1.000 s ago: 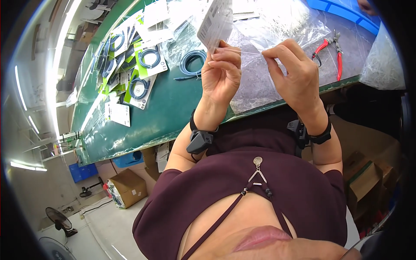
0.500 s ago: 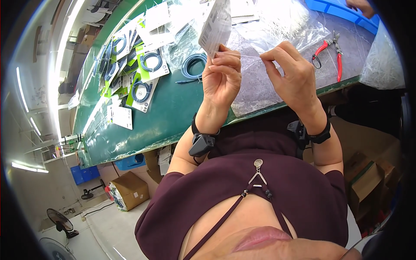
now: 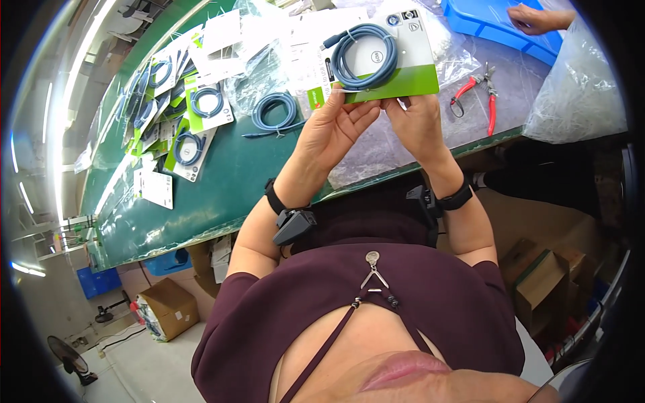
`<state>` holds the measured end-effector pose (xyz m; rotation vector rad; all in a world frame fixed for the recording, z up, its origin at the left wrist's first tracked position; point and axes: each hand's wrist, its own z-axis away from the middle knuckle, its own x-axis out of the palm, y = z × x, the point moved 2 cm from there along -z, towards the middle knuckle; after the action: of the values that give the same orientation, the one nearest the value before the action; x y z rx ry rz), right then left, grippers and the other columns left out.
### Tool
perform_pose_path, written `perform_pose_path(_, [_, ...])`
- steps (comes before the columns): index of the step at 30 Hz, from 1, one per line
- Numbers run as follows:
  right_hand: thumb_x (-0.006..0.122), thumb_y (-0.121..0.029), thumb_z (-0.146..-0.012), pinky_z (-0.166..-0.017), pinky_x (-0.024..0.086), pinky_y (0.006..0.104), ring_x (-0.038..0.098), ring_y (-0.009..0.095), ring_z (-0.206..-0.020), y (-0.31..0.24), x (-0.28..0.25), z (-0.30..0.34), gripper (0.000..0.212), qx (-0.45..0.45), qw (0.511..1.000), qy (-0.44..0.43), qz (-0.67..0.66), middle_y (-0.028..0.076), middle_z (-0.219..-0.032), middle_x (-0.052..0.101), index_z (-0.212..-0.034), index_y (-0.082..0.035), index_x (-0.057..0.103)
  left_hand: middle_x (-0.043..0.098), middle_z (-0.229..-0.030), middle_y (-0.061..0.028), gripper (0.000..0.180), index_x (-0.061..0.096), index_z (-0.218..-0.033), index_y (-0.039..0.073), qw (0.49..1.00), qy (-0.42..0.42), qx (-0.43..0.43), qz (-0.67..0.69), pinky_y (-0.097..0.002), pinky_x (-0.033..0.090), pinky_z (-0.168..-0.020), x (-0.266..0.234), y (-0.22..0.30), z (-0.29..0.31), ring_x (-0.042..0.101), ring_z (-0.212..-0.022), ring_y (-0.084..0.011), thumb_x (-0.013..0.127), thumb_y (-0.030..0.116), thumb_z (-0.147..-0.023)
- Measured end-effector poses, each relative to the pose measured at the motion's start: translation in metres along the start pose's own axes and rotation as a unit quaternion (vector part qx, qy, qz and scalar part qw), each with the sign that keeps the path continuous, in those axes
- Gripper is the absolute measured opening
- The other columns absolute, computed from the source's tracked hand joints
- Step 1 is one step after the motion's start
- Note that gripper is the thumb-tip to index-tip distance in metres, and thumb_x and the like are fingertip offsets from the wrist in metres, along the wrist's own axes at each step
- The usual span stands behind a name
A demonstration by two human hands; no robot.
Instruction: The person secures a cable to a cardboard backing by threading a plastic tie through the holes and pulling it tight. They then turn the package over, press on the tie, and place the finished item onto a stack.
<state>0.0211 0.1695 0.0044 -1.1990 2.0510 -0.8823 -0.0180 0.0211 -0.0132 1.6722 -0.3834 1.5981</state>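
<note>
Item: card (image 3: 396, 60), white with a green band along its lower edge, bearing a coiled blue cable (image 3: 363, 56) fastened to its face. It is held up above the near edge of the bench (image 3: 222, 181), tilted slightly.

Left hand (image 3: 334, 131): fingers closed on the card's lower left edge, thumb pressed to the green band.

Right hand (image 3: 418, 121): fingers curled, gripping the card's lower edge from below.

Surface: a green mat covers the bench. A loose blue cable coil (image 3: 274, 107) is seen near the middle, just beyond the left hand. Finished cards with cables (image 3: 195, 124) are laid in rows toward the far left end. Red-handled cutters (image 3: 478, 94) rest on clear plastic sheet toward the right. A bag of white ties (image 3: 578, 94) sits at the right end. A blue tray (image 3: 497, 27) is placed at the far right corner, with another person's hand (image 3: 534, 17) at it.

Room: cardboard boxes (image 3: 168, 309) and a fan (image 3: 70, 359) are seen on the floor under the left end.

Open room: bare green mat is left along the near edge, left of the hands.
</note>
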Motion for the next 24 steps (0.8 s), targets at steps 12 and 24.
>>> perform_pose_path(12, [0.068, 0.006, -0.073, -0.071, 0.05, 0.0325, 0.064, 0.025, -0.081, 0.022, -0.009, 0.001, 0.022, -0.049, 0.999, 0.018, -0.001, 0.012, -0.091, 0.065, -0.093, -0.001, 0.064, 0.062, -0.111, -0.0173, 0.038, 0.047, -0.123, -0.004, 0.977, 0.052, 0.085, -0.186, -0.0485, 0.053, -0.089, 0.022, -0.003, 0.01, 0.062, -0.104, -0.0328, 0.056, 0.019, -0.094])
perform_pose_path(24, [0.067, 0.001, -0.08, -0.081, 0.048, 0.0288, 0.06, 0.017, -0.088, -0.021, -0.048, -0.01, 0.033, -0.068, 0.978, 0.092, 0.176, 0.009, -0.101, 0.063, -0.111, -0.001, 0.055, 0.063, -0.106, -0.0125, 0.03, 0.051, -0.118, -0.005, 0.919, 0.085, 0.255, -0.287, -0.0402, 0.057, -0.082, 0.006, 0.0, 0.012, 0.065, -0.094, -0.0248, 0.059, 0.005, -0.091])
